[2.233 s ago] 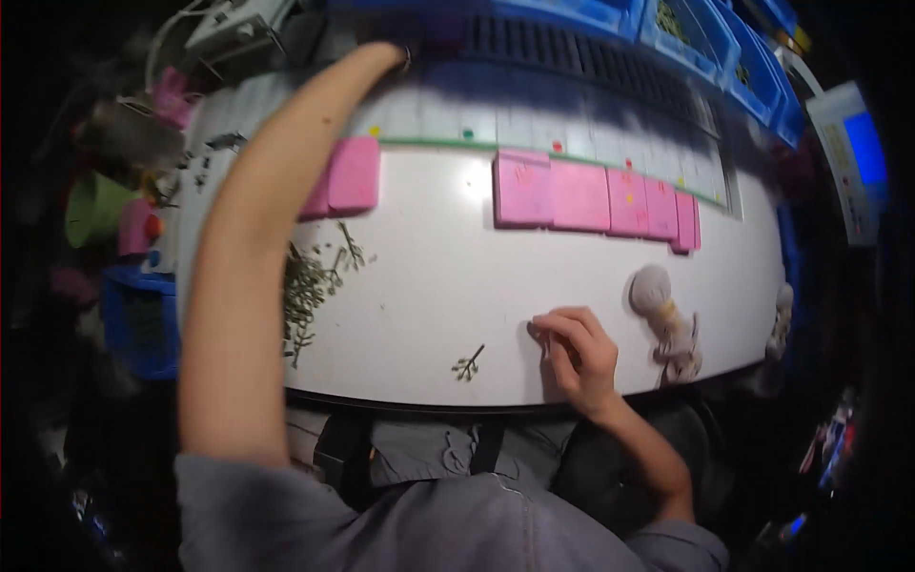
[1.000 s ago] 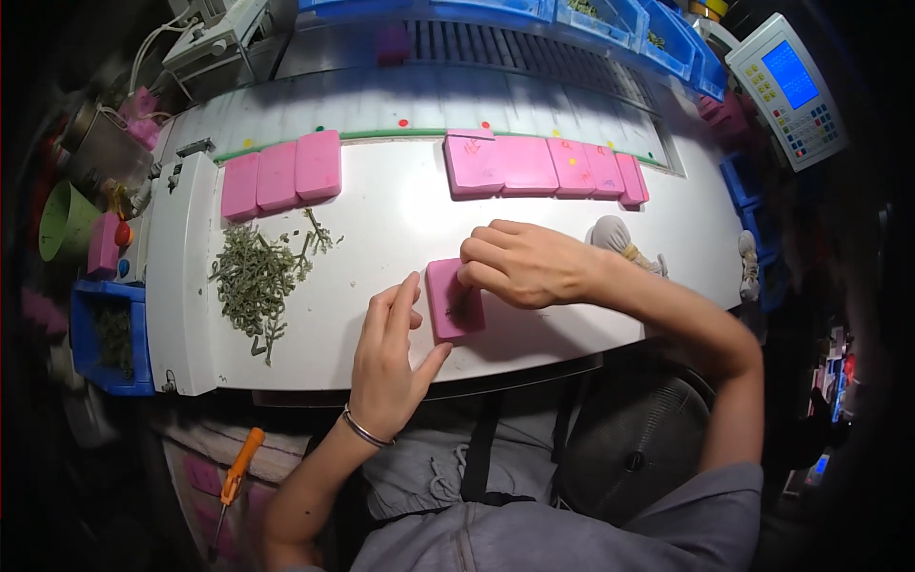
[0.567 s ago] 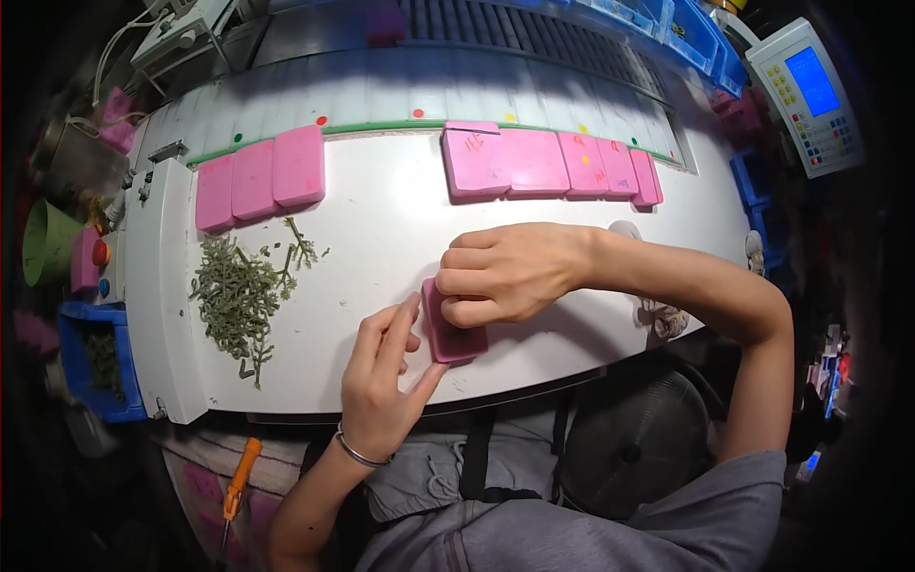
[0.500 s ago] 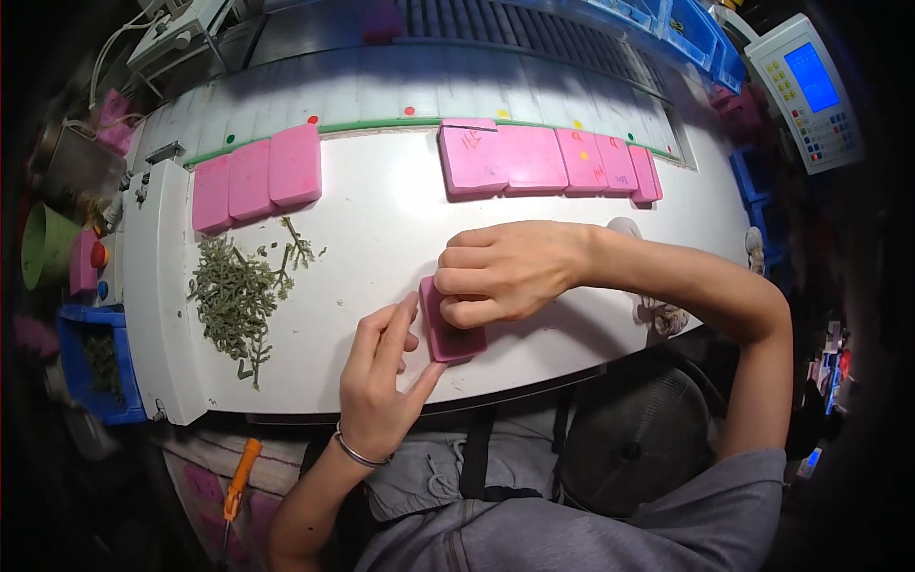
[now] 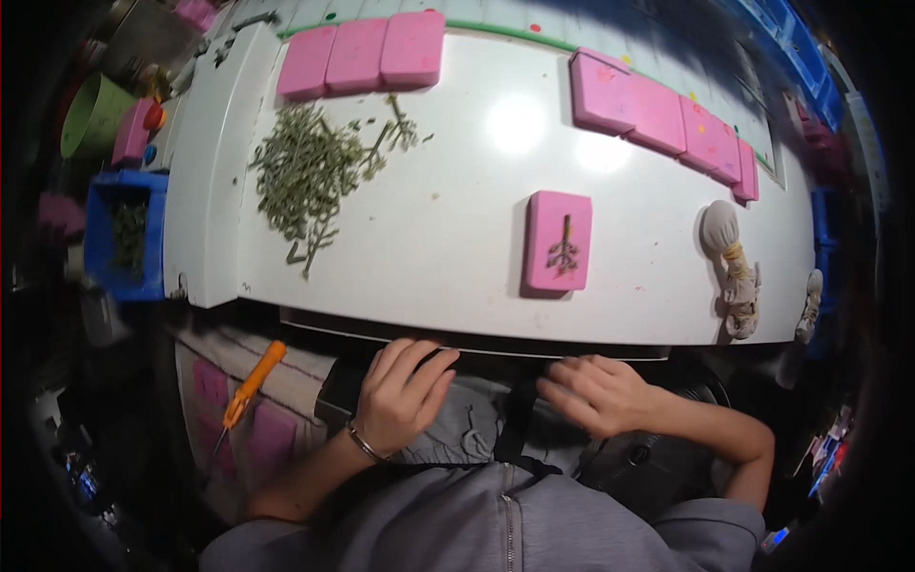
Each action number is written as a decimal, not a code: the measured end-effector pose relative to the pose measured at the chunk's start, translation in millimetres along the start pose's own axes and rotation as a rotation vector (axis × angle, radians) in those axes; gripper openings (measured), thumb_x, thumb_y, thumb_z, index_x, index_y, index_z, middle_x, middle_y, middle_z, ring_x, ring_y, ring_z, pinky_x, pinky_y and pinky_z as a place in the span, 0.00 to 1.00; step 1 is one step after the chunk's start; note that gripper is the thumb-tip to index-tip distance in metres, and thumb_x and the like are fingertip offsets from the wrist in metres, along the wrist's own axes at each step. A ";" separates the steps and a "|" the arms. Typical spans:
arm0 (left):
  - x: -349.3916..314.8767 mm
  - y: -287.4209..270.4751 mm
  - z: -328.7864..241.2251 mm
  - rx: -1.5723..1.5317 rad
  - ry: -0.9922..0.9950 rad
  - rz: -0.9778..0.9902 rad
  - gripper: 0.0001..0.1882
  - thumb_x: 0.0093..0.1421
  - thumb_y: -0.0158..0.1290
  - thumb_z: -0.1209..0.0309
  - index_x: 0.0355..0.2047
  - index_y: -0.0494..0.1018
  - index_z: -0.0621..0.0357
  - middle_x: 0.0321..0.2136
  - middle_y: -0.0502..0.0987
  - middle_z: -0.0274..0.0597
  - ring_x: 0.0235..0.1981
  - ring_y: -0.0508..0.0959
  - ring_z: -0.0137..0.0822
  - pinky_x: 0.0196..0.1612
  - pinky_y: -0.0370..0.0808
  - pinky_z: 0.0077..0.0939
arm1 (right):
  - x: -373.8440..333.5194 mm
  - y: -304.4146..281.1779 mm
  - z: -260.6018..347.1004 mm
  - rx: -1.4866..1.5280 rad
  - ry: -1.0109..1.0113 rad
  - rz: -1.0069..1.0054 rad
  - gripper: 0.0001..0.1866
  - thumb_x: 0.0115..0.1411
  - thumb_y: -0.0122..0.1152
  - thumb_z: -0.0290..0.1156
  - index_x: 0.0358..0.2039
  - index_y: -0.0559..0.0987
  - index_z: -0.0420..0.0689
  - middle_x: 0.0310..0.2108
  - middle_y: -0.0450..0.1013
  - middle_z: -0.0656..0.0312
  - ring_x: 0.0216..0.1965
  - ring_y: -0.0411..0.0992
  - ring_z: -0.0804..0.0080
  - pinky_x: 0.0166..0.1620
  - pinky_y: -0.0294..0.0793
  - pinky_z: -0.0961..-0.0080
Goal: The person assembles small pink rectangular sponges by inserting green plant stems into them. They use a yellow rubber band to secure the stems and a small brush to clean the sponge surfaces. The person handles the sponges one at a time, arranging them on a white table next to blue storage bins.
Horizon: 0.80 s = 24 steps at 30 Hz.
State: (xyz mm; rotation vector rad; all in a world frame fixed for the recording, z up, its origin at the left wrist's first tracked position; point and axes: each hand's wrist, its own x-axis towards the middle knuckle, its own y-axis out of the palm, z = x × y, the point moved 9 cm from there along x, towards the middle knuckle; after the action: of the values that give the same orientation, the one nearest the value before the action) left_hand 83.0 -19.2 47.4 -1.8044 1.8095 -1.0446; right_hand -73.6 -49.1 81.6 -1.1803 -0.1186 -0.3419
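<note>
A pink rubbery block [image 5: 548, 217], likely a mould half, lies flat on the white worktop with a small dark green branched piece [image 5: 564, 253] on its face. Neither hand touches it. My left hand [image 5: 404, 393], with a bracelet at the wrist, hovers at the table's front edge; its fingers are loosely bent and apart, holding nothing. Level with it and below the block, my right hand [image 5: 602, 393] is empty too, fingers a little curled and spread. To the left, a heap of green branched pieces [image 5: 310, 176] is spread on the worktop.
Pink blocks [image 5: 357, 57] stand at the back left, and another row [image 5: 658, 114] at the back right. A cloth-wrapped bundle [image 5: 732, 267] lies at right. A blue bin [image 5: 100, 234] and an orange-handled tool [image 5: 255, 377] are at left.
Both hands have let go of the pink block and drawn back to the table's front edge. The block now lies face up, showing the green piece. The view has shifted.
</note>
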 end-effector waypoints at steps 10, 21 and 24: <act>-12.0 -25.1 26.4 -0.114 -0.257 -0.166 0.05 0.50 0.54 0.82 0.29 0.75 0.65 0.25 0.76 0.46 0.24 0.75 0.43 0.28 0.71 0.29 | 43.7 60.6 -13.7 0.350 0.474 -0.121 0.13 0.49 0.54 0.24 0.38 0.73 0.39 0.36 0.71 0.53 0.32 0.71 0.56 0.32 0.72 0.65; -25.8 -35.5 68.9 0.132 -0.274 -0.047 0.06 0.50 0.54 0.76 0.28 0.73 0.66 0.25 0.69 0.48 0.30 0.69 0.48 0.33 0.68 0.37 | 72.8 118.6 -33.0 0.318 0.864 0.252 0.21 0.50 0.62 0.34 0.43 0.72 0.40 0.38 0.71 0.44 0.41 0.70 0.47 0.42 0.70 0.60; -27.9 -40.8 80.0 0.207 -0.302 -0.032 0.08 0.50 0.55 0.75 0.29 0.72 0.66 0.27 0.67 0.52 0.33 0.69 0.50 0.37 0.68 0.40 | 78.2 116.4 -33.5 0.328 0.856 0.222 0.23 0.49 0.62 0.33 0.46 0.71 0.40 0.38 0.71 0.44 0.42 0.69 0.48 0.43 0.70 0.61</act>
State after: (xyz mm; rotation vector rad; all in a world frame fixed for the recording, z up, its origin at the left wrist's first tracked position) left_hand 171.5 -7.0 18.1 -1.7616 1.4448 -0.8783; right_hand 34.8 -56.4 -13.2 -0.6394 0.6740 -0.5788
